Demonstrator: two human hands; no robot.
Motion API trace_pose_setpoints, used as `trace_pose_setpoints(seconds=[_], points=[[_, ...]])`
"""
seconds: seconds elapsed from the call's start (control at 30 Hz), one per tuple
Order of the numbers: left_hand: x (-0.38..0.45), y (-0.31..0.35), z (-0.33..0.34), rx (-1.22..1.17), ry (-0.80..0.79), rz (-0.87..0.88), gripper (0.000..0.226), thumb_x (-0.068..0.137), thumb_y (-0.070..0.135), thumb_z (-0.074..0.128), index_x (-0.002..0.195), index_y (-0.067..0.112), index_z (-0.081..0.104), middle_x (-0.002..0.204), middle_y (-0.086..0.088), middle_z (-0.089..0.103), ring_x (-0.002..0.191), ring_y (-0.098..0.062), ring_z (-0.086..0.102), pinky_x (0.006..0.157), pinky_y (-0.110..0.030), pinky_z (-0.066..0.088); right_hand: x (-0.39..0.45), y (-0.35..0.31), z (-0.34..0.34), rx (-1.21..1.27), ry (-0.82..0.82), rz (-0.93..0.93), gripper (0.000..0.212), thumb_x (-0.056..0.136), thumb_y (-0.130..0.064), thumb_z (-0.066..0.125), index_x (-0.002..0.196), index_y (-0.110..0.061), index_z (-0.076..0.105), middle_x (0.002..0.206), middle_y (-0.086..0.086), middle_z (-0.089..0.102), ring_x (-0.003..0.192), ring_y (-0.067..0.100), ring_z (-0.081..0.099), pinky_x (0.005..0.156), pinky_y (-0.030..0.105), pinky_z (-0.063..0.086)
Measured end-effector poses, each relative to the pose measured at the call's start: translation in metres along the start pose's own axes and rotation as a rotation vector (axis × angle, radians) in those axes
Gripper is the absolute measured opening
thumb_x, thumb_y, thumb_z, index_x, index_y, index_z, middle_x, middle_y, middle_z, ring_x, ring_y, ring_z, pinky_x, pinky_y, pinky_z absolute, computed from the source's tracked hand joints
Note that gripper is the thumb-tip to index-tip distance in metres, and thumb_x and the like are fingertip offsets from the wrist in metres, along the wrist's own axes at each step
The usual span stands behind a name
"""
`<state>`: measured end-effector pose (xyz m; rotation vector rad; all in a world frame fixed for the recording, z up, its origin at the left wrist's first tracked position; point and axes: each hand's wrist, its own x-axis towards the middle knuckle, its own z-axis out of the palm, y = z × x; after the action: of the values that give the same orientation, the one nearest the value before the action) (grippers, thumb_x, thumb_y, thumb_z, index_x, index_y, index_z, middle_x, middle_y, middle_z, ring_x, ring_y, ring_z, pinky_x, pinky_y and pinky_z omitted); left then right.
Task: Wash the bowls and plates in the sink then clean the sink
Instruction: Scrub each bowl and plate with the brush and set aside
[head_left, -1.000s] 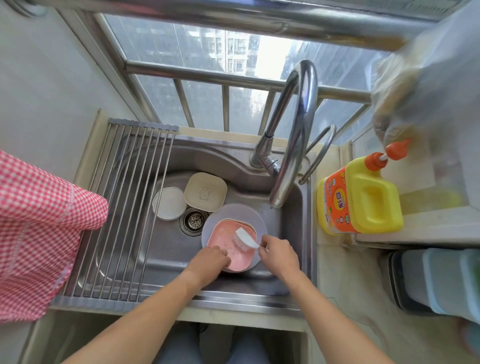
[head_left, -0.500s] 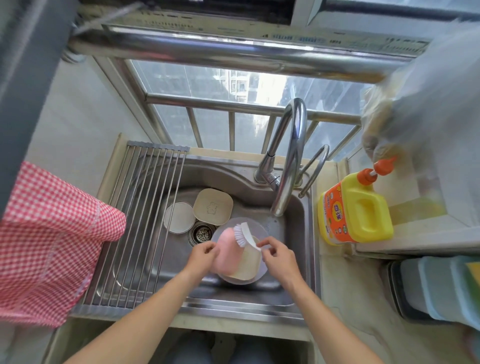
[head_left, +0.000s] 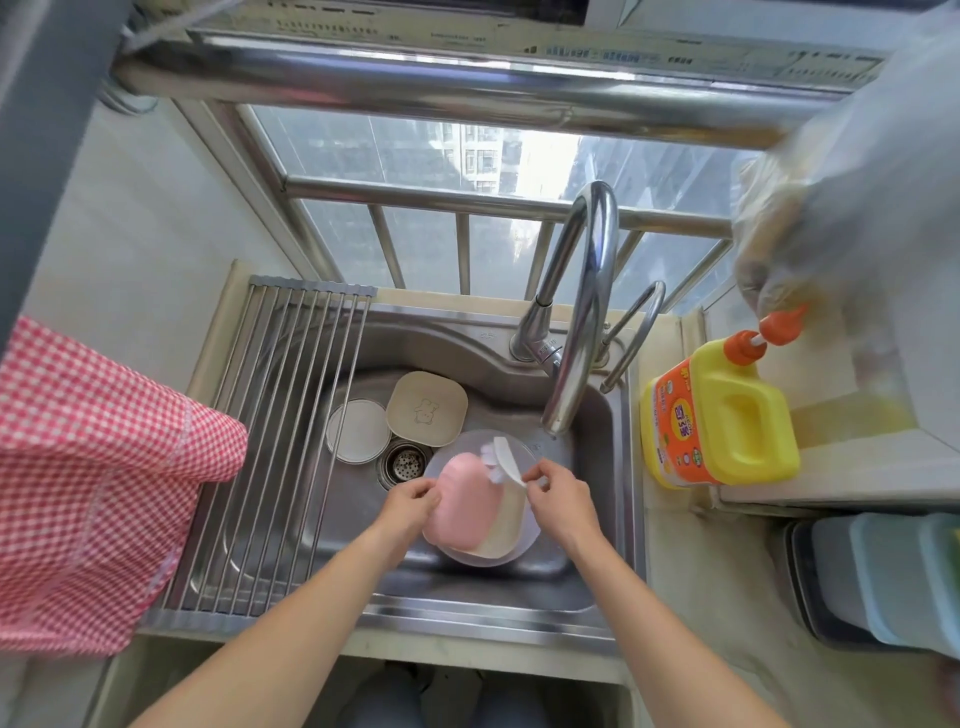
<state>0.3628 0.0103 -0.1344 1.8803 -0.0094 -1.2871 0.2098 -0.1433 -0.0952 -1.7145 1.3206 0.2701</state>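
While our left hand (head_left: 410, 501) grips the tilted pink bowl (head_left: 462, 501) by its left rim, our right hand (head_left: 558, 493) pinches the brush (head_left: 501, 460) against its upper right edge.

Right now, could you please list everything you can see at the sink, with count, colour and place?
pink bowl: one, pink, tilted over the clear plate
clear plate: one, see-through, right part of sink floor
beige dish: one, beige, back of sink
white plate: one, white, left of beige dish
drain: one, metal, sink floor
brush: one, white, against the pink bowl
sink: one, steel
faucet: one, chrome, behind sink
rack: one, metal rods, sink's left side
detergent bottle: one, yellow, counter right
cloth: one, red checked, far left
left hand: holds pink bowl
right hand: holds brush
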Motion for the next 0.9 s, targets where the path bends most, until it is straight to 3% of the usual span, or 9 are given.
trace_pose_setpoints(seconds=[0.07,0.23,0.4,0.47,0.6,0.73,0.9], points=[[0.002,0.002,0.001,0.006,0.003,0.007,0.02,0.102,0.002,0.049,0.101,0.012,0.068,0.093,-0.002,0.067,0.085,-0.014,0.058,0.069,-0.02,0.046,0.005,0.001,-0.004,-0.046,0.006,0.044,0.017,0.09,-0.022,0.049,0.085,-0.028,0.063,0.082,0.002,0.068,0.077,0.024,0.064,0.068,0.035,0.055],[0.01,0.002,0.001,-0.004,0.026,-0.011,0.022,0.102,0.004,0.05,0.095,0.016,0.068,0.092,-0.002,0.069,0.086,-0.015,0.059,0.072,-0.023,0.047,0.0,-0.017,0.002,-0.017,-0.132,-0.187,0.01,0.086,-0.025,0.06,0.09,-0.028,0.068,0.066,-0.006,0.064,0.063,0.011,0.056,0.061,0.032,0.047],[0.019,-0.003,0.003,0.003,0.039,-0.041,0.024,0.102,0.006,0.049,0.092,0.016,0.069,0.09,-0.003,0.068,0.084,-0.016,0.057,0.069,-0.023,0.045,0.005,-0.005,0.006,-0.153,0.023,-0.078,0.012,0.093,-0.028,0.054,0.098,-0.028,0.065,0.082,0.001,0.067,0.077,0.025,0.062,0.063,0.036,0.05],[0.022,-0.003,0.002,-0.021,0.06,-0.076,0.025,0.103,0.007,0.049,0.092,0.018,0.068,0.092,-0.003,0.069,0.085,-0.016,0.058,0.069,-0.025,0.045,0.004,-0.004,0.012,-0.128,0.016,-0.142,0.015,0.092,-0.028,0.054,0.1,-0.029,0.066,0.087,0.002,0.069,0.081,0.026,0.062,0.067,0.036,0.052],[0.026,-0.011,0.001,-0.09,0.097,-0.159,0.022,0.104,0.006,0.048,0.094,0.015,0.066,0.088,-0.006,0.066,0.076,-0.016,0.056,0.058,-0.024,0.041,-0.013,-0.003,0.028,-0.117,-0.065,-0.269,0.021,0.09,-0.025,0.055,0.105,-0.032,0.066,0.082,-0.004,0.066,0.073,0.018,0.052,0.069,0.035,0.047],[0.027,-0.021,0.0,-0.142,0.108,-0.214,0.02,0.104,0.01,0.049,0.098,0.01,0.067,0.091,-0.01,0.066,0.073,-0.018,0.056,0.061,-0.029,0.044,-0.01,0.011,0.032,-0.095,0.094,-0.031,0.012,0.095,-0.03,0.053,0.101,-0.028,0.063,0.088,0.005,0.069,0.085,0.032,0.061,0.07,0.039,0.05],[0.027,-0.024,-0.001,-0.168,0.106,-0.233,0.019,0.105,0.007,0.047,0.112,0.006,0.065,0.083,-0.008,0.066,0.068,-0.017,0.058,0.054,-0.026,0.049,-0.024,-0.007,0.048,-0.046,-0.039,-0.213,0.017,0.089,-0.03,0.056,0.104,-0.03,0.065,0.086,-0.001,0.068,0.084,0.026,0.062,0.07,0.035,0.047]])
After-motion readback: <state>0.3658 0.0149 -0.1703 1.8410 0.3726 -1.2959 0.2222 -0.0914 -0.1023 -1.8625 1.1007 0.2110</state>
